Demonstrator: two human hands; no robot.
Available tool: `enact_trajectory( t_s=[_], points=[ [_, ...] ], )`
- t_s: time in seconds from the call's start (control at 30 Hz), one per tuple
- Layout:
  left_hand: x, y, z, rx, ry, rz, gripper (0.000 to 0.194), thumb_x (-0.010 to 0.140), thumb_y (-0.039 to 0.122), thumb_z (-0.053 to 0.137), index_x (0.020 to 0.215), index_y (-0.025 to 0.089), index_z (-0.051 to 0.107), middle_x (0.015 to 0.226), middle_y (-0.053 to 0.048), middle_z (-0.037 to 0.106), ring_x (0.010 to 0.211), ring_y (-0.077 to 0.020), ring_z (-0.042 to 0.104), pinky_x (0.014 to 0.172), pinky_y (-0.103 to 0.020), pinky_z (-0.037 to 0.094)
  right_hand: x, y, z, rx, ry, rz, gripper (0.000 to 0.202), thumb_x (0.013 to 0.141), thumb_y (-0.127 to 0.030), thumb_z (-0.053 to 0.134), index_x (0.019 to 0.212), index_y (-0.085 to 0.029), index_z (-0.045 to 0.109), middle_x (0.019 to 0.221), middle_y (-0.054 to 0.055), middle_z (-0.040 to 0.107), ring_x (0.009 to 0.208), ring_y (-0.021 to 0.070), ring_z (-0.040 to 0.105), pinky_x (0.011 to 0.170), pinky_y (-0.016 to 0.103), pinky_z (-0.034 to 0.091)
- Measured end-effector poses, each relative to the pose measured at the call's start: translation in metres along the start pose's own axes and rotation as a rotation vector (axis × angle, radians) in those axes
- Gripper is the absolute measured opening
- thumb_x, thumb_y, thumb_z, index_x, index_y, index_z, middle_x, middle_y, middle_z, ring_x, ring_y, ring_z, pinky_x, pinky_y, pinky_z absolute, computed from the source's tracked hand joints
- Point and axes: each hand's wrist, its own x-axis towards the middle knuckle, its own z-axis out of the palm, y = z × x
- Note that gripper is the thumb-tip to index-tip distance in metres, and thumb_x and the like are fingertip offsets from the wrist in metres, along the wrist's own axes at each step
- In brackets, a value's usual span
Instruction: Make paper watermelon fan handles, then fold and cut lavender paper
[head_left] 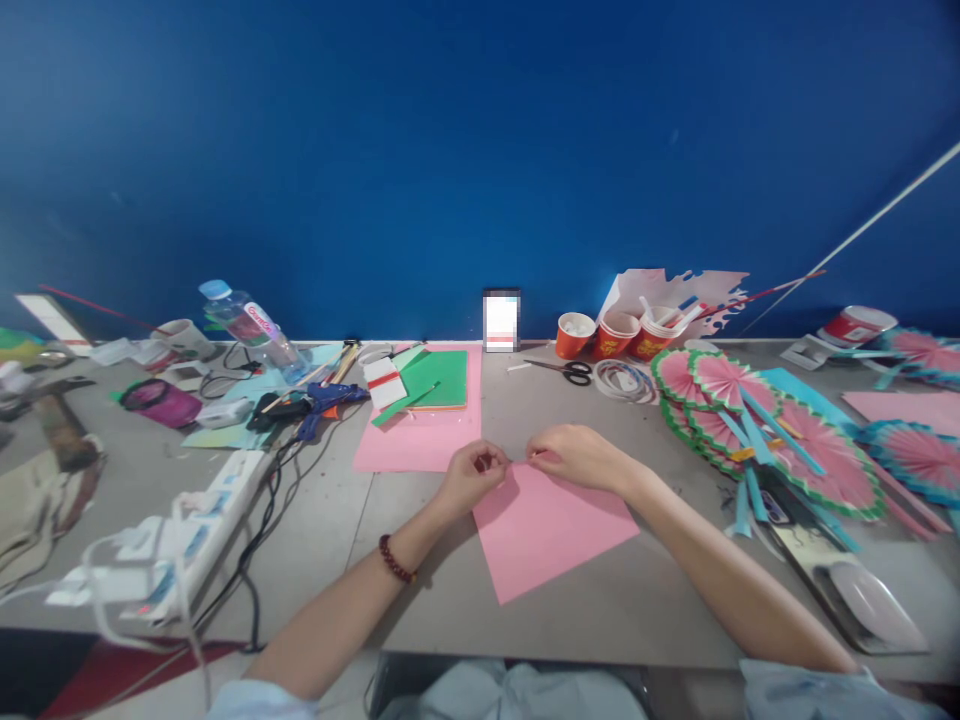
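Observation:
A sheet of pink paper lies on the grey table in front of me, turned at an angle. My left hand pinches its far edge near the upper left, fingers curled and pressed together. Close beside it, my right hand grips the same far edge, its fingertips closed on the paper. A small gap separates the two hands. Beyond my left hand lies larger pink paper with green paper on it.
Black scissors and red paper cups stand near the wall. Pleated pink fans are piled at right, near a computer mouse. A power strip, cables, a blue glue gun and a tilted bottle occupy the left.

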Motion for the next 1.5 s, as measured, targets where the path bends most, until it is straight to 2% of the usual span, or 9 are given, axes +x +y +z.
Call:
enact_trajectory(
  t_s=[0.37,0.67,1.0,1.17,1.33,1.5],
  points=[
    [-0.001,0.0,0.001,0.008,0.027,0.014,0.009,0.061,0.01,0.053,0.062,0.015,0.06,0.062,0.0,0.06,0.056,-0.01,0.049,0.056,-0.023,0.037,0.0,-0.002,-0.004,-0.012,0.004,0.012,0.024,0.088,-0.024,0.045,0.09,-0.025,0.068,0.094,0.002,0.07,0.088,0.0182,0.062,0.068,0.023,0.037],
    [-0.001,0.003,0.0,-0.077,0.032,-0.03,0.006,0.059,0.01,0.059,0.061,0.016,0.06,0.058,0.0,0.059,0.053,-0.0102,0.051,0.055,-0.023,0.037,-0.005,0.005,-0.013,0.014,0.024,0.006,0.024,0.087,-0.028,0.046,0.088,-0.026,0.07,0.091,0.002,0.07,0.087,0.0186,0.062,0.069,0.024,0.037],
    [-0.001,0.003,0.0,0.003,0.034,-0.021,0.01,0.057,0.01,0.055,0.061,0.016,0.062,0.056,0.001,0.06,0.052,-0.0096,0.048,0.053,-0.022,0.036,-0.015,0.017,-0.034,0.117,-0.022,0.006,0.023,0.083,-0.029,0.049,0.085,-0.024,0.072,0.091,0.003,0.072,0.084,0.0196,0.062,0.072,0.026,0.04],
    [0.0,0.001,0.001,0.019,0.067,-0.011,0.012,0.057,0.01,0.055,0.061,0.016,0.064,0.061,0.0,0.063,0.052,-0.0088,0.046,0.051,-0.021,0.035,-0.022,0.027,-0.045,0.165,-0.038,0.051,0.022,0.082,-0.031,0.051,0.084,-0.024,0.071,0.09,0.003,0.071,0.083,0.0197,0.062,0.072,0.027,0.041],
    [0.0,-0.002,0.0,-0.024,0.044,-0.008,0.008,0.06,0.012,0.057,0.064,0.016,0.063,0.061,0.0,0.062,0.053,-0.0093,0.049,0.052,-0.021,0.037,-0.03,0.041,-0.054,0.196,-0.045,0.101,0.022,0.082,-0.033,0.051,0.082,-0.022,0.071,0.087,0.003,0.071,0.079,0.0195,0.062,0.071,0.028,0.043],
    [-0.002,-0.004,0.0,-0.066,0.029,0.01,0.007,0.062,0.011,0.057,0.065,0.017,0.057,0.065,0.0,0.059,0.056,-0.0105,0.049,0.054,-0.023,0.037,-0.035,0.045,-0.059,0.237,0.048,0.114,0.022,0.081,-0.033,0.051,0.081,-0.021,0.069,0.086,0.002,0.07,0.08,0.0196,0.062,0.072,0.029,0.045]
  ],
)
